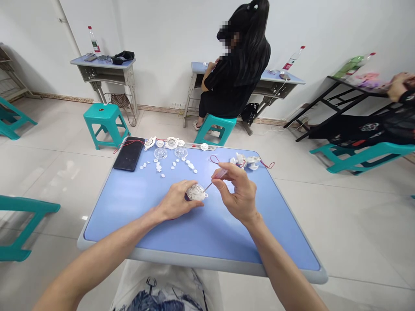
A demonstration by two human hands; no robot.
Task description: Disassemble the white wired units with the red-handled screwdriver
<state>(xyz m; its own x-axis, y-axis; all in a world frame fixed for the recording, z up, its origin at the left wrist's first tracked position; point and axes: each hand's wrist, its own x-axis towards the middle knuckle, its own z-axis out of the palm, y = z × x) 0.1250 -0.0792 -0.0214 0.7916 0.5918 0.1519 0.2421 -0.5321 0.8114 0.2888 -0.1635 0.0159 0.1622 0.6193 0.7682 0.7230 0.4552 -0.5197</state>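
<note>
My left hand (179, 199) is closed around a small round white plastic piece (196, 192) with a ring on its right edge, held low over the desk. Between the thumb and fingers of my right hand (238, 190) is a small screwdriver (220, 174) with a pinkish clear handle. Its thin shaft slants down to the left, and the tip meets the right side of the white piece. A loop of red cord (214, 159) shows just above the right fingertips.
On the blue desk (129, 216) lie a black phone (129, 154), clear round covers (180, 152), several small white parts (158, 166), and assembled white pieces (246, 161) with red cords. A green stool (103, 113) and a seated person (241, 65) are beyond; another person sits at right.
</note>
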